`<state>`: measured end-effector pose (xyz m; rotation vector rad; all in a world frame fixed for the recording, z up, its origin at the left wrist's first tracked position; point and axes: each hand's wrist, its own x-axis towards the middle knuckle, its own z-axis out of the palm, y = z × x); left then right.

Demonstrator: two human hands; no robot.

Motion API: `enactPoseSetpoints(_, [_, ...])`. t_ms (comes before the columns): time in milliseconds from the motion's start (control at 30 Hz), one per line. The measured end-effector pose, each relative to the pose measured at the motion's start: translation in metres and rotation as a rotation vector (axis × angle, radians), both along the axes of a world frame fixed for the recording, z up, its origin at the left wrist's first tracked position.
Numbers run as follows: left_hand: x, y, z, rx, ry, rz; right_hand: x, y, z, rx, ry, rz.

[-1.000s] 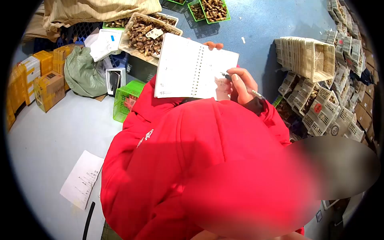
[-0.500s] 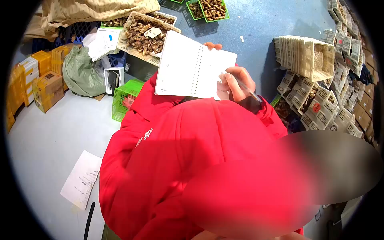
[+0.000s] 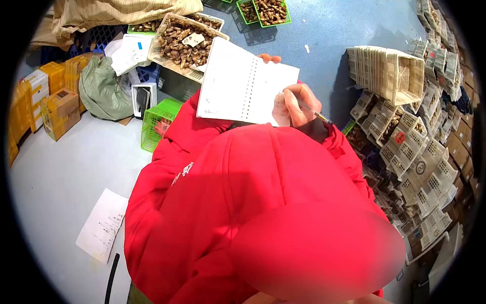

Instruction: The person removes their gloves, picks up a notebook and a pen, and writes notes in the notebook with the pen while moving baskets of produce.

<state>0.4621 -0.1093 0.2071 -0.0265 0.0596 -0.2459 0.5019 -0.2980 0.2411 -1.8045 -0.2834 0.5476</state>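
An open spiral notebook [image 3: 228,81] lies spread in front of my red jacket, with a few handwritten marks on its pages. My left hand [image 3: 270,59] supports it from underneath; only fingertips show past the far edge, and the rest is hidden by the pages. Over the right-hand page, my right hand [image 3: 300,105] is closed round a pen [image 3: 322,118], whose back end points toward my right sleeve. The pen's tip is hidden by my fingers. Beyond the notebook, a cream crate [image 3: 174,71] of knobbly brown roots or tubers carries a small paper label [image 3: 193,39].
Stacked cream crates [image 3: 377,73] and more filled crates [image 3: 400,137] line the right. Green trays [image 3: 273,12] of brown produce sit on the blue floor. Left are cardboard boxes [image 3: 61,114], a green bag [image 3: 101,88], a green basket [image 3: 152,129] and a written sheet [image 3: 104,223].
My right hand has shifted slightly, and the pen's back end sits a little differently. A dark blurred shape at the lower right is gone, uncovering more crates. The notebook has barely moved.
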Motion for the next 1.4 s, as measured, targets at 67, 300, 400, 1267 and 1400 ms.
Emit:
enactPoseSetpoints(67, [0.001,-0.003,0.005,-0.035,-0.045,0.055,0.002,-0.002,-0.008,-0.007,-0.127,0.067])
enactPoseSetpoints(300, [0.000,-0.005,0.005,-0.086,0.146,0.060,0.002,0.001,0.001,-0.019,0.039,0.005])
enactPoseSetpoints(400, [-0.002,-0.017,-0.008,0.016,-0.016,0.147,0.001,-0.001,-0.005,0.052,0.088,-0.034])
enactPoseSetpoints(1267, [-0.006,-0.021,-0.019,0.158,-0.039,0.190,-0.001,-0.001,0.000,0.026,0.012,-0.011])
enactPoseSetpoints(1400, [-0.002,-0.012,0.028,-0.194,0.436,0.163,-0.002,-0.007,-0.008,-0.003,0.077,0.033])
